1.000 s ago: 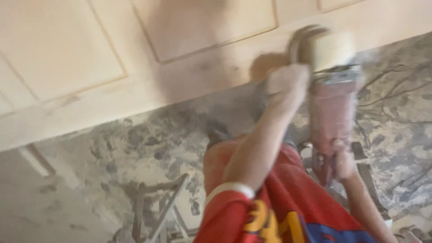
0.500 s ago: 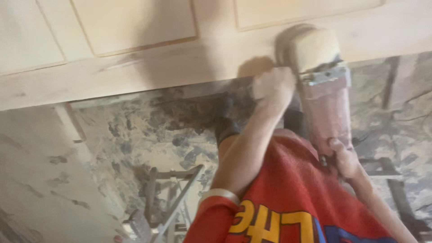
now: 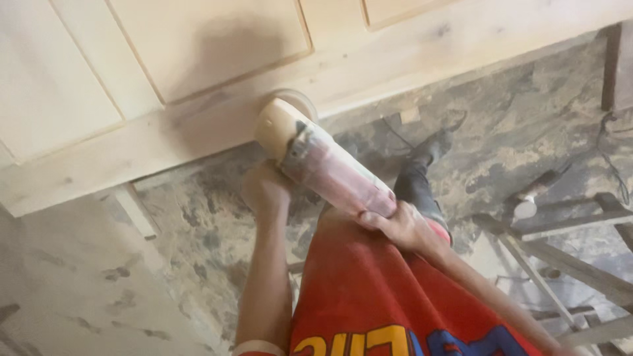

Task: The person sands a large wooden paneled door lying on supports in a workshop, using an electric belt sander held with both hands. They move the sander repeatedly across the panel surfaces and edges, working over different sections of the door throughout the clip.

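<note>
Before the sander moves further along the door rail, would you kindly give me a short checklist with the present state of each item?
1. Right hand grips the rear of the sander: ok.
2. Left hand sits near the sander's front end, below the head; whether it grips a side handle: cannot tell.
3. Sanding pad meets the pale wooden door on its bottom rail: ok.
4. Pad flat on the wood rather than tilted: cannot tell.
5. Power cord routed away from the pad: cannot tell, no cord visible at the tool.
6. Footing: shoe on the dusty floor, with metal frames close beside the leg: not ok.
</note>
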